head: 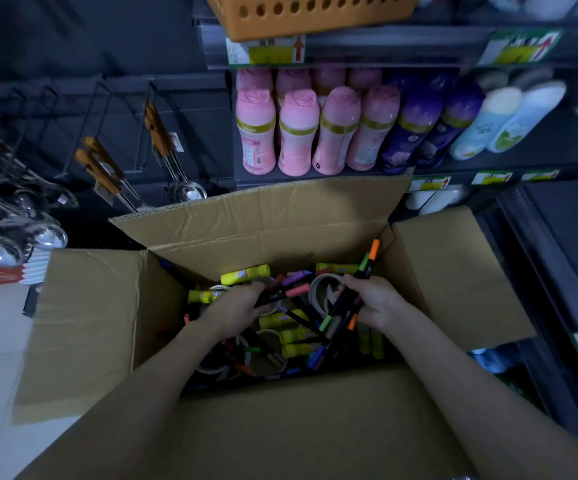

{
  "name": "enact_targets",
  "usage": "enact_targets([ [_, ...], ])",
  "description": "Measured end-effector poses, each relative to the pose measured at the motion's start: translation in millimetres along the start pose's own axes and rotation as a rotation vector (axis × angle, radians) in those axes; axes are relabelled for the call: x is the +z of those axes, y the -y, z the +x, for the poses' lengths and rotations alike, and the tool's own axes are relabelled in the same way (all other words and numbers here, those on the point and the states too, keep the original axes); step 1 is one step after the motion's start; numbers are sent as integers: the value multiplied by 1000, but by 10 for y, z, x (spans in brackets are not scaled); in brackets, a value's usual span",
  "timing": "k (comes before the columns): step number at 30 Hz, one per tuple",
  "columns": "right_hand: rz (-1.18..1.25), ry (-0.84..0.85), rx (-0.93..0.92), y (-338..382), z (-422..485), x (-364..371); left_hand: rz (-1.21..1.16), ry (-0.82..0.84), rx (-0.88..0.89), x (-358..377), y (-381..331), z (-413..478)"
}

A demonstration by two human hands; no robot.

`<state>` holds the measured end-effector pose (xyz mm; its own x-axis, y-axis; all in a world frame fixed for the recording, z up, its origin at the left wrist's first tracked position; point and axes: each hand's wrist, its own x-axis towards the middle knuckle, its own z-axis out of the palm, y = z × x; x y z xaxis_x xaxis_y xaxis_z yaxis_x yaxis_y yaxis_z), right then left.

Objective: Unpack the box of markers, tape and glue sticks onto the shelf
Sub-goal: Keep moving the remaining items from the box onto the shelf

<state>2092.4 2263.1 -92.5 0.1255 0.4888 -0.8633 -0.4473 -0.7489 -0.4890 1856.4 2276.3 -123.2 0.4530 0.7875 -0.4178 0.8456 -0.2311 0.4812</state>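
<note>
An open cardboard box stands below me, flaps spread outward. Inside lie yellow glue sticks, white tape rolls and several black markers with coloured caps. My left hand reaches into the box and is closed on a couple of black markers with pink and purple caps. Above the box's right side, my right hand grips a bundle of markers, orange and green caps sticking out at both ends.
Dark shelving rises behind the box, with pink bottles, purple bottles and pale bottles in a row. An orange basket sits on the shelf above. Ladles and utensils hang at left. White floor shows at lower left.
</note>
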Motion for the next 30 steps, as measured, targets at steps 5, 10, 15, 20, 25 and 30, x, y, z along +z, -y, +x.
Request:
enact_targets([
  [5, 110, -2, -3, 27, -108, 80, -266, -196, -44, -193, -150, -141],
  [10, 224, 53, -9, 65, -382, 186, -461, -388, -59, -402, -306, -169],
  [15, 309, 49, -99, 109, -617, 193, -877, -400, -17, -636, -517, -171],
  [20, 467, 86, -219, 107, -934, 156, -1103, -466, 49, -775, -735, -293],
  [25, 662, 131, -287, 77, -1264, 53, -1171, -435, 140, -844, -958, -388],
  [30, 665, 91, -439, 40, -1579, -199, -1200, -357, 217, -867, -1406, -471],
])
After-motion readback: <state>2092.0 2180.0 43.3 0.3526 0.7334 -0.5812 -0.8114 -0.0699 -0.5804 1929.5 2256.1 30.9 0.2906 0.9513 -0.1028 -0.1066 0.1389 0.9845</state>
